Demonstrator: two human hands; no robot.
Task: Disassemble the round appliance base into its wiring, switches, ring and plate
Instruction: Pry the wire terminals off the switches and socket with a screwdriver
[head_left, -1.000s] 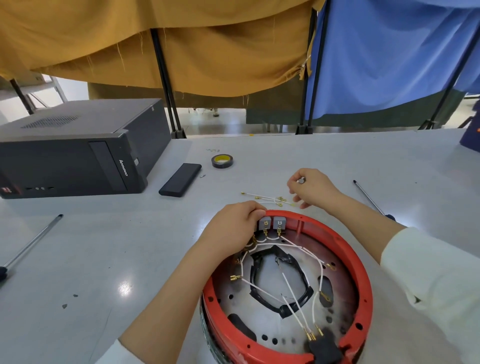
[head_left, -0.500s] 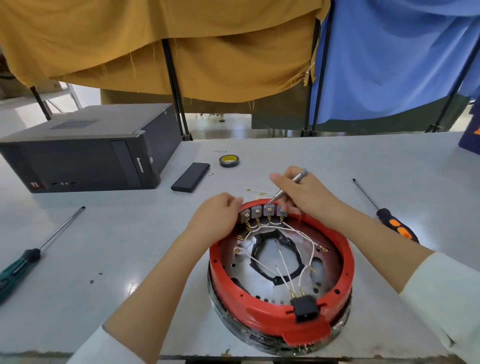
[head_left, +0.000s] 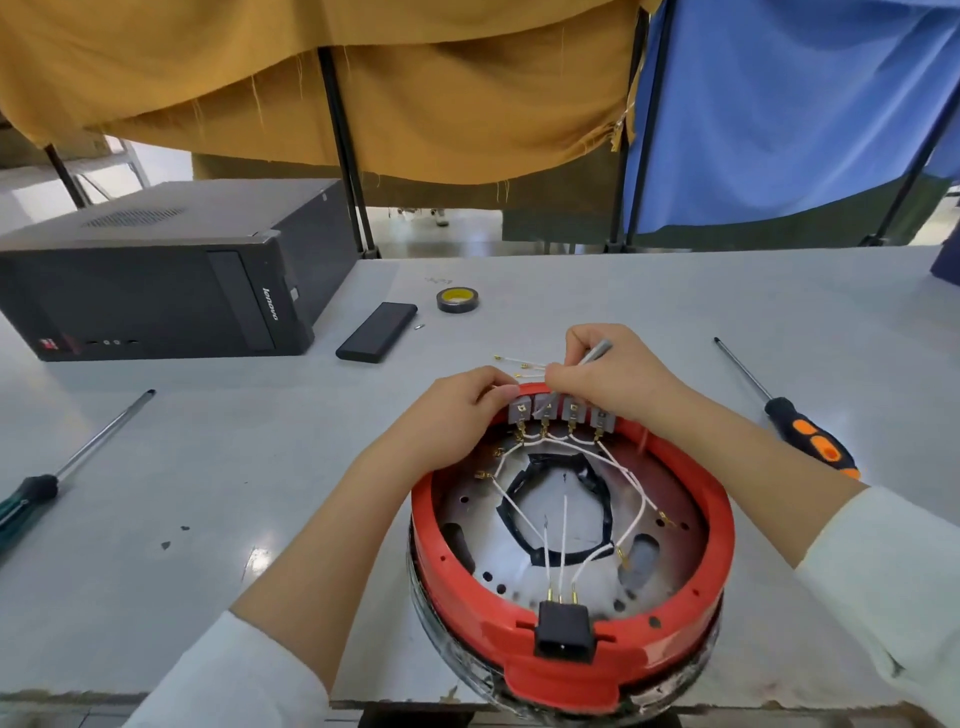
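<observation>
The round appliance base lies open side up at the table's near edge, a red ring around a perforated metal plate. Several grey switches line the ring's far inner wall, with white wires running from them across the plate to a black socket. My left hand grips the far-left rim beside the leftmost switch. My right hand pinches a slim silver tool whose tip points down at the switches. Loose white wires lie on the table behind the base.
A black computer case stands at the back left, a black flat bar and a tape roll beside it. An orange-handled screwdriver lies to the right, and a green-handled screwdriver to the left.
My right hand came back from the loose wires behind the base to the switches with the silver tool. The view pulled back, showing the whole base. My left hand stayed at the rim.
</observation>
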